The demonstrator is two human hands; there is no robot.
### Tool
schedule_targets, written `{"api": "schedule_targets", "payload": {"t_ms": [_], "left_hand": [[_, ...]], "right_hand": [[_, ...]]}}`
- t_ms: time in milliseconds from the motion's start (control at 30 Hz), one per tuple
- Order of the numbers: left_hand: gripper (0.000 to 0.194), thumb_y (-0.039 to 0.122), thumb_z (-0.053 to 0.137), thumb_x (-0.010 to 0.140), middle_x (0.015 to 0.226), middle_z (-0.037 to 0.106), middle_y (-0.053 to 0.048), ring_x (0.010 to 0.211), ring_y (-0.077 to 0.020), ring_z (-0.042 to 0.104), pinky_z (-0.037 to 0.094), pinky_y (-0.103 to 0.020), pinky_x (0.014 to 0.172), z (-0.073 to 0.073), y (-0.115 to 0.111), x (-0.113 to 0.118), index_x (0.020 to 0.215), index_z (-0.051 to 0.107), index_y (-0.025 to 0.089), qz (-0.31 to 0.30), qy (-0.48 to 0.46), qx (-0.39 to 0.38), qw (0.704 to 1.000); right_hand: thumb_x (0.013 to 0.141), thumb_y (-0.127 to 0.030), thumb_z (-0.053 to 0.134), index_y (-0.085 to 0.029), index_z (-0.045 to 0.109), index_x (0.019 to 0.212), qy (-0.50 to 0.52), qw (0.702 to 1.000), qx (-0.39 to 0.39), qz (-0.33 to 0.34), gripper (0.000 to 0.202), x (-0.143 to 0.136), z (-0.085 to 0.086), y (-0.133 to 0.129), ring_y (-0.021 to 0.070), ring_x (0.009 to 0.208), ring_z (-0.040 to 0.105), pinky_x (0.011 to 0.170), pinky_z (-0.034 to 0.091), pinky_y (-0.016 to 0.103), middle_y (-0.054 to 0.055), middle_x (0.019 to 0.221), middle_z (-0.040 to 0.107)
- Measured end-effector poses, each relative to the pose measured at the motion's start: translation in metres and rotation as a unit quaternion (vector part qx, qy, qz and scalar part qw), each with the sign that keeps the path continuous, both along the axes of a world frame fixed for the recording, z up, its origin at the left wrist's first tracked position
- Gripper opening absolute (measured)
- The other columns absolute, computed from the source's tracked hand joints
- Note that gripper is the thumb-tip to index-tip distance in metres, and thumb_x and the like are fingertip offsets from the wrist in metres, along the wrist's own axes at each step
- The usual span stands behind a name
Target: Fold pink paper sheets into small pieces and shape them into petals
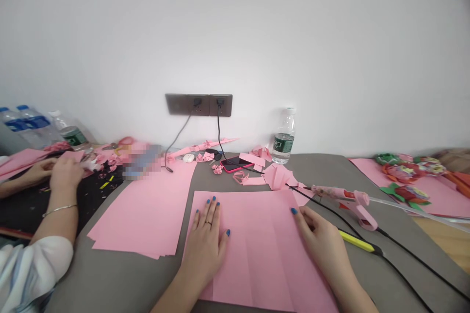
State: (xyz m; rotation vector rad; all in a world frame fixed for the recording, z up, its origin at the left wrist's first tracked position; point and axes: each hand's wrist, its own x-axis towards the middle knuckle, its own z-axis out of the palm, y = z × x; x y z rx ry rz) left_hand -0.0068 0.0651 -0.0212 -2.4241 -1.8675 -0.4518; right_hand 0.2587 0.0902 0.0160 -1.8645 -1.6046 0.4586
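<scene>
Pink paper (pixel 253 249), creased lengthwise, lay on the grey worktop (pixel 316 168). The left hand (pixel 207 237) rested flat on it, fingers outstretched; the right hand (pixel 326 239) curled at its right edge, whether pinching I couldn't tell.

Your left hand (pixel 207 239) carries blue polish (pixel 228 233) on its nails, thumb included. A thin ring (pixel 208 222) encircles one finger of that hand. Your right hand (pixel 325 239) shows matching blue polish on the thumbnail (pixel 293 211); its other nails are hidden. Both forearms (pixel 176 289) are bare to the near edge.
</scene>
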Motion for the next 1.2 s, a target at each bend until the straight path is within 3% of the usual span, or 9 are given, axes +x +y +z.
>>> {"api": "schedule_targets", "payload": {"t_ms": [167,333,567,867,1000,1200], "left_hand": [[0.062,0.032,0.039,0.094,0.153,0.034,-0.016,0.142,-0.026,0.031,0.035,-0.045,0.11,-0.004,-0.001,0.001,0.15,0.024,0.01,0.017,0.001,0.019,1.0],[0.065,0.034,0.04,0.094,0.153,0.034,-0.019,0.142,-0.0268,0.032,0.035,-0.045,0.11,-0.008,-0.001,0.001,0.15,0.021,0.008,0.025,0.012,0.023,0.999],[0.073,0.036,0.041,0.094,0.153,0.034,-0.017,0.141,-0.0279,0.033,0.035,-0.047,0.11,-0.011,-0.001,0.001,0.154,0.005,0.012,0.023,0.006,0.04,0.999],[0.071,0.036,0.039,0.094,0.154,0.033,-0.016,0.141,-0.0281,0.032,0.035,-0.047,0.11,-0.011,0.0,0.001,0.154,0.007,0.013,0.018,-0.005,0.036,0.999],[0.073,0.036,0.039,0.094,0.155,0.032,-0.016,0.142,-0.0279,0.031,0.035,-0.047,0.11,-0.011,-0.001,0.001,0.154,0.003,0.013,0.016,-0.004,0.038,0.999],[0.071,0.037,0.039,0.094,0.153,0.034,-0.018,0.141,-0.0277,0.033,0.036,-0.047,0.109,-0.008,-0.001,0.001,0.153,0.009,0.011,0.02,0.008,0.028,0.999]], "right_hand": [[0.089,-0.05,0.041,-0.02,0.066,0.091,0.026,1.0,0.01,0.009,0.039,0.005,-0.006,-0.001,0.018,0.054,0.053,0.052,0.039,0.022,0.0,0.057,0.062],[0.09,-0.051,0.041,-0.02,0.068,0.093,0.024,1.0,0.011,0.001,0.041,0.007,-0.01,0.0,0.0198,0.059,0.058,0.054,0.041,0.023,0.002,0.062,0.066],[0.09,-0.051,0.041,-0.02,0.067,0.096,0.029,1.0,0.005,0.0,0.041,0.007,-0.012,-0.001,0.0187,0.059,0.057,0.054,0.04,0.022,0.001,0.061,0.065],[0.088,-0.053,0.042,-0.019,0.066,0.09,0.046,0.999,0.023,0.006,0.042,0.01,-0.012,-0.003,0.0154,0.054,0.05,0.052,0.04,0.021,-0.001,0.06,0.059],[0.086,-0.052,0.047,-0.018,0.066,0.085,0.064,0.997,0.045,0.006,0.039,0.013,-0.014,0.0,0.016,0.057,0.053,0.053,0.042,0.02,0.0,0.062,0.061],[0.081,-0.055,0.054,-0.016,0.069,0.087,0.163,0.983,0.003,0.085,0.042,0.021,-0.005,0.002,0.019,0.06,0.059,0.052,0.046,0.022,0.003,0.065,0.065]]}}
